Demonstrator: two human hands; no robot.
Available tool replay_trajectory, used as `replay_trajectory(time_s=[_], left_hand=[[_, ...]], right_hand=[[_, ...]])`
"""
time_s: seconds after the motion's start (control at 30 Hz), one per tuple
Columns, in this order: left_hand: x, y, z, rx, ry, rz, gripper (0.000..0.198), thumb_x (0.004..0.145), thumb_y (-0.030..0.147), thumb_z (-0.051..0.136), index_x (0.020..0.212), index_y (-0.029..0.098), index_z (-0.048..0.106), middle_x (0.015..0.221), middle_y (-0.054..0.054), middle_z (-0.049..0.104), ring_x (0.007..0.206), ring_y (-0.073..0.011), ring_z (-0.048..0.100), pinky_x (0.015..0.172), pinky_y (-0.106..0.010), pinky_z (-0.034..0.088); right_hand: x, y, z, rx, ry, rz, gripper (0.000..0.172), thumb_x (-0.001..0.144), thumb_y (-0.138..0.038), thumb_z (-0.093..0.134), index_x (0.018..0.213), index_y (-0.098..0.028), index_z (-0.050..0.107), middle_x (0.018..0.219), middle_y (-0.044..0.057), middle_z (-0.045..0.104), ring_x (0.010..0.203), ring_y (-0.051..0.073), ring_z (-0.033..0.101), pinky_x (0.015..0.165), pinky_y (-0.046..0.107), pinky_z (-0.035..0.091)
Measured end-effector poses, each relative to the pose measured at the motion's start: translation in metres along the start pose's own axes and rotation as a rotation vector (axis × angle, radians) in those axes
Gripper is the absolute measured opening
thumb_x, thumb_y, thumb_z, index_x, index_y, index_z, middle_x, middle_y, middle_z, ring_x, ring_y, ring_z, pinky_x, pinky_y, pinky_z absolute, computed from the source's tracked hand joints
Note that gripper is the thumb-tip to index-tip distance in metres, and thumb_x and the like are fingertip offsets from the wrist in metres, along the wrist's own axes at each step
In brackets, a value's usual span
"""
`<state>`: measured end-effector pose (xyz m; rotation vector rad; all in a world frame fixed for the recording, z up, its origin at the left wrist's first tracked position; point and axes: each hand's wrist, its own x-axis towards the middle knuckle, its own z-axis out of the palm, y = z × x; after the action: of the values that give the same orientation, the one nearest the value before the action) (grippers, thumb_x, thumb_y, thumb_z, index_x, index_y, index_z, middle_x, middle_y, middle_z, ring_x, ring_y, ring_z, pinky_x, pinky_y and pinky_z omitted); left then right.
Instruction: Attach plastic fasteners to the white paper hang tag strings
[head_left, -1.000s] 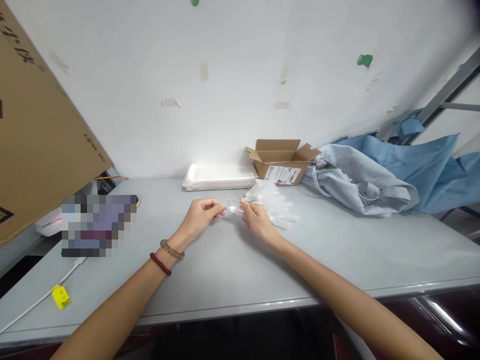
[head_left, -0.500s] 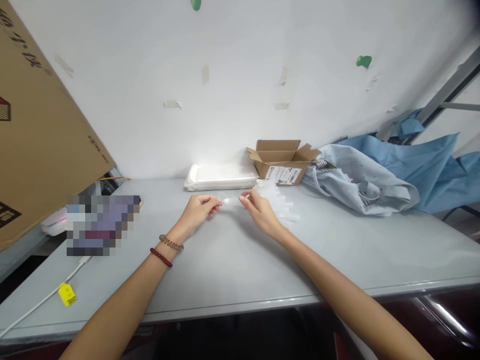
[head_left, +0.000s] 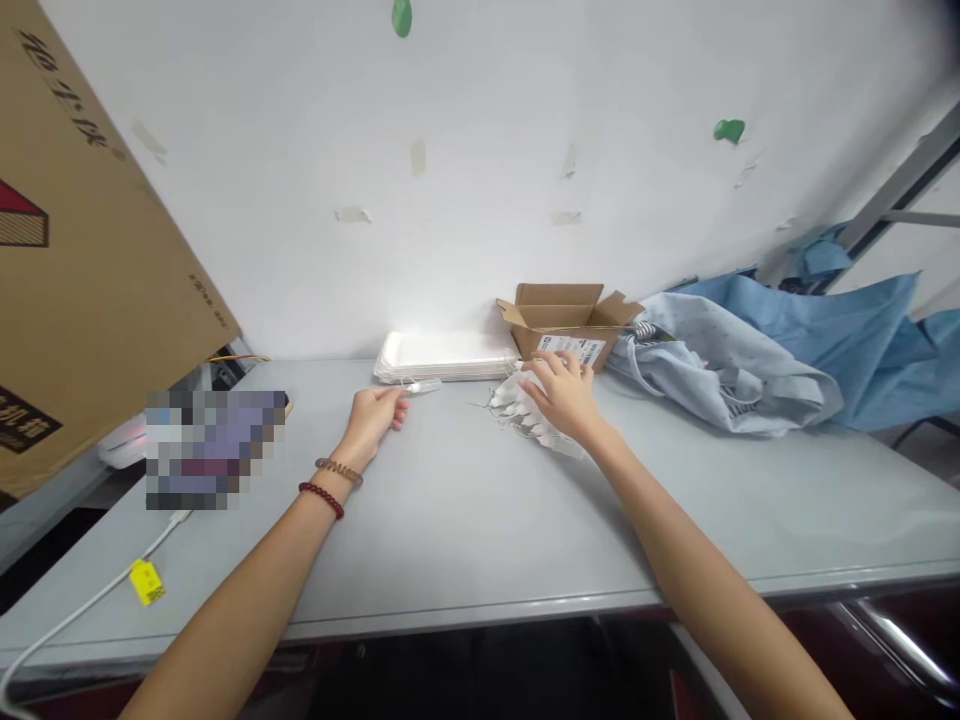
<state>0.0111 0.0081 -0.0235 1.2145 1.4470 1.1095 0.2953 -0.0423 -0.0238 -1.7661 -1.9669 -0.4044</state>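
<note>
Hands parted | left hand (head_left: 373, 418) pinches clear tube (head_left: 424, 386) | right hand (head_left: 564, 395) moved, spread on plastic pile (head_left: 516, 412)

Both arms stretch from the near edge of the table (head_left: 465, 540) toward its far edge. The left hand (head_left: 371, 415) pinches its fingers together; the right hand (head_left: 564, 395) lies palm down, fingers spread.

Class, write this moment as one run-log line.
left hand: pinches small clear piece | right hand: rests on pile of clear pieces | nearby: white trays, open box
</note>
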Motion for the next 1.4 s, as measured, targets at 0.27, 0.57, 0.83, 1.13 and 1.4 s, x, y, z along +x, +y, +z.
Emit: replay_trajectory(time_s=[0.27,0.57,0.83,1.13,1.4], left_hand=[[0.0,-0.001,0.001,0.017,0.021,0.009,0.015,0.076,0.023,0.053,0.075,0.009,0.059,0.07,-0.007,0.062,0.047,-0.01,0.053,0.041,-0.022,0.042],[0.0,-0.001,0.001,0.027,0.045,0.063,0.022,0.08,0.021,0.049,0.094,0.009,0.06,0.076,-0.006,0.063,0.047,-0.0095,0.053,0.041,-0.021,0.041],[-0.011,0.009,0.005,0.039,-0.018,0.156,0.028,0.079,0.022,0.055,0.102,0.01,0.062,0.072,-0.003,0.061,0.05,-0.0094,0.052,0.045,-0.021,0.041],[-0.035,0.019,0.014,-0.131,-0.519,0.082,0.035,0.079,0.042,0.063,0.097,0.013,0.068,0.083,-0.006,0.061,0.061,-0.0107,0.053,0.052,-0.025,0.043],[-0.036,0.017,0.018,-0.143,-0.556,0.08,0.024,0.074,0.037,0.07,0.078,0.013,0.068,0.072,-0.002,0.057,0.055,-0.0082,0.049,0.054,-0.024,0.042]], right_hand=[[0.0,0.005,0.008,0.14,-0.094,0.092,0.038,0.095,-0.046,0.034,0.1,-0.028,0.067,0.125,0.01,0.054,0.118,0.035,0.038,0.091,0.058,0.028],[0.003,0.007,0.009,0.254,0.003,0.161,0.027,0.091,-0.027,0.041,0.099,-0.021,0.066,0.106,0.014,0.061,0.102,0.032,0.049,0.085,0.049,0.035],[0.002,-0.013,-0.009,0.65,0.228,0.102,0.02,0.087,-0.021,0.044,0.101,-0.022,0.058,0.102,0.007,0.064,0.092,0.023,0.056,0.083,0.037,0.041],[-0.01,-0.06,-0.026,1.203,-0.065,0.211,0.022,0.085,-0.038,0.053,0.099,-0.021,0.057,0.077,0.001,0.06,0.069,0.015,0.056,0.057,0.025,0.039],[-0.01,-0.06,-0.025,1.223,-0.061,0.277,0.026,0.084,-0.042,0.054,0.099,-0.02,0.057,0.07,0.0,0.058,0.057,0.012,0.048,0.05,0.023,0.034]])
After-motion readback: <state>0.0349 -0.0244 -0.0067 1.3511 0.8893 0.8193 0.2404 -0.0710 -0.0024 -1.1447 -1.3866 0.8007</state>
